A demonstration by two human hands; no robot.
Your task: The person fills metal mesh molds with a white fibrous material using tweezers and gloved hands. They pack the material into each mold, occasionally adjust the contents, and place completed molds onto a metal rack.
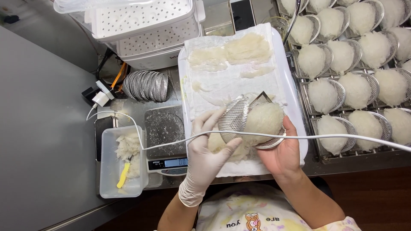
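Note:
My left hand (205, 149), in a white glove, grips a curved perforated metal mold (234, 117) and presses it against a pale fibrous mound (266, 119). My bare right hand (280, 152) cups a second metal mold (270, 143) that holds this mound from below. Both hands hover over a white tray (295, 107) lined with a damp white cloth, near its front edge. More flat pale fibrous pieces (233, 52) lie at the tray's far end.
A wire rack (317, 149) on the right carries several filled molds. A stack of empty molds (145, 85), a digital scale (165, 141), a clear tub of scraps (122, 160) and a white steamer (141, 30) stand left. A white cable (342, 139) crosses in front.

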